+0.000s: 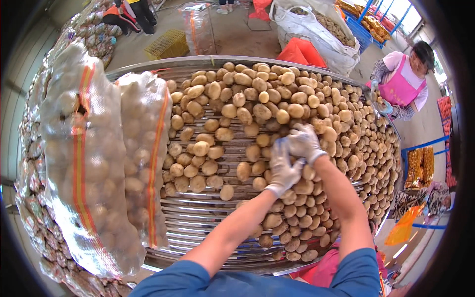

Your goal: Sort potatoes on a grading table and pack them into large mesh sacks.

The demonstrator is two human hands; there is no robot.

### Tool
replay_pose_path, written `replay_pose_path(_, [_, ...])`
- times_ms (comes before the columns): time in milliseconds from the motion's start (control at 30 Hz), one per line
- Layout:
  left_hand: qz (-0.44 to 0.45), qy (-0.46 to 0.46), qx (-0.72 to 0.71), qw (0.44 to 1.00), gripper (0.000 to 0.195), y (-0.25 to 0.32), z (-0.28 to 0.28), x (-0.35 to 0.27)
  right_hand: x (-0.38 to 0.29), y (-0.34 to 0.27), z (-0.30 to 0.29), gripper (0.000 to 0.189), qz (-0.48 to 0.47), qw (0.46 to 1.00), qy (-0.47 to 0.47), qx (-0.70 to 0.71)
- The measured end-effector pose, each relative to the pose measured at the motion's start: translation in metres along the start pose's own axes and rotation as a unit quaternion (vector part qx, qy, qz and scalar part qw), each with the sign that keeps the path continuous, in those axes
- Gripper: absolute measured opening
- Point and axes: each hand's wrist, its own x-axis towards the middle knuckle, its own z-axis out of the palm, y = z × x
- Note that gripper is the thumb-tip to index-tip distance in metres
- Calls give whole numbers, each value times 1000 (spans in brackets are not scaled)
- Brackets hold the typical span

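Many potatoes [345,115] lie on a slatted metal sorting table [196,222], piled densely at the centre and right and more loosely towards the left. Both my hands wear pale gloves with bluish stains. Over the middle of the potatoes is my left hand [284,167], its fingers stretched away from me. My right hand [304,141] lies close beside it, slightly farther off, with its fingers bent down among the potatoes. Blur and the gloves hide whether either hand grips a potato.
Two filled mesh sacks [98,167] with orange stripes stand at the table's left. A co-worker in a pink apron [399,87] handles potatoes at the right end. Beyond the far metal rim are a white bulk bag [293,28], a red bag [300,52] and a yellow crate [166,43].
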Motion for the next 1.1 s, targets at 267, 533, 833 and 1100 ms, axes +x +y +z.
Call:
replay_pose_path(267, [35, -426, -40, 903, 98, 47, -20, -3, -109, 33, -40, 26, 287, 953, -13, -96])
replay_pose_path(533, [-65, 137, 44, 987, 65, -45, -300, -116, 47, -181, -61, 41, 43, 937, 187, 293])
replay_pose_path(833, [-296, 228, -264, 889, 79, -74, -344, -187, 203, -356, -3, 64, -55, 947, -32, 315])
replay_pose_path(1100, [-263, 290, -50, 919, 86, -98, -264, -136, 151, -332, 29, 43, -95, 969, -36, 225])
